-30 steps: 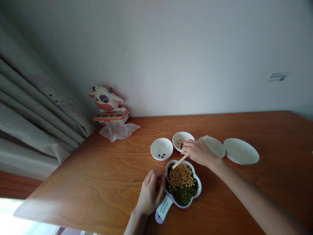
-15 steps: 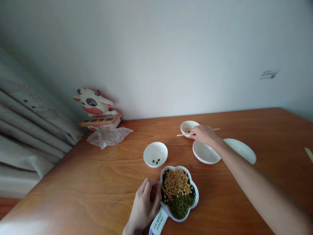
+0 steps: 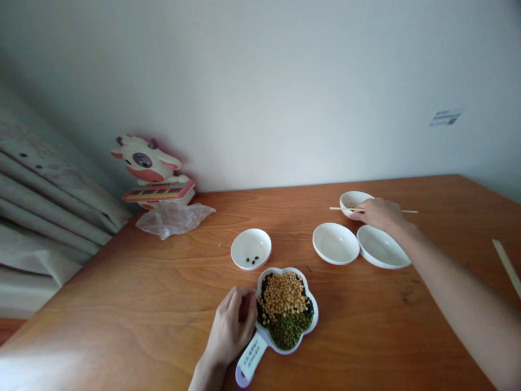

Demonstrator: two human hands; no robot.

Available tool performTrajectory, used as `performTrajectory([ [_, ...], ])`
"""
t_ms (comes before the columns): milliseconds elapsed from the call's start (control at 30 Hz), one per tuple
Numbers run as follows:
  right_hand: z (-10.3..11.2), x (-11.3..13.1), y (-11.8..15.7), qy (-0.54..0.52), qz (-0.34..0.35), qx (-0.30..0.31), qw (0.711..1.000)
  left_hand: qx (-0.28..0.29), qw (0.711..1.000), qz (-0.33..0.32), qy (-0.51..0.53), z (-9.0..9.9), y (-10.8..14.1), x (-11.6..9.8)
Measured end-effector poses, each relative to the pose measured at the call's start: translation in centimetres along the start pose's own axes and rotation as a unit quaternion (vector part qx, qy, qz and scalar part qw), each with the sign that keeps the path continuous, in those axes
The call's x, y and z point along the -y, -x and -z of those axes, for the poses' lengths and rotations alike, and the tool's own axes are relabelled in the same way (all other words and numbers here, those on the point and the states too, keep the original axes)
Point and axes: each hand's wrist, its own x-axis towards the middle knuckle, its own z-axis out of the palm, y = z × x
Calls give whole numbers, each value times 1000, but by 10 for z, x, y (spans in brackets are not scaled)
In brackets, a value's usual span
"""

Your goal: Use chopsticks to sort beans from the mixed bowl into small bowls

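At the table's front middle, my left hand (image 3: 232, 326) is closed with its curled fingers on the left rim of a white flower-shaped scoop (image 3: 311, 326). The scoop holds yellow beans (image 3: 285, 290), green beans (image 3: 290, 330) and some black beans; its labelled handle (image 3: 252, 355) points toward me. Farther off on the right, my right hand (image 3: 380, 213) grips the rim of a small white bowl (image 3: 352, 195) with pale pieces inside. A light wooden chopstick (image 3: 340, 208) runs across that bowl and under the hand; whether it is one or two I cannot tell.
A white bowl (image 3: 251, 239) with a few black beans stands behind the scoop. Two more white bowls, one round (image 3: 336, 243) and one wider (image 3: 382, 247), stand side by side to the right. A cow toy keyboard (image 3: 150, 168), a plastic bag (image 3: 173, 218) and another wooden stick (image 3: 507, 266) lie about.
My right hand has moved the small bowl and chopstick to the right along the table's back. The view has shifted slightly; my left hand stays at the scoop.
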Motion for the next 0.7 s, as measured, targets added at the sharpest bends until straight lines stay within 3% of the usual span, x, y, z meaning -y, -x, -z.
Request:
performTrajectory([
  [100,5,-6,12,37,-27,8,999,-30,999,-6,-18,1,-2,4],
  [233,9,8,46,70,-28,-40,996,-117,990,-1,-73,1,-11,14],
  [467,10,29,113,120,-43,-1,992,-100,985,-37,-136,0,-37,38],
  [700,-5,30,112,107,1,72,992,-102,991,-72,-48,-5,-55,52],
])
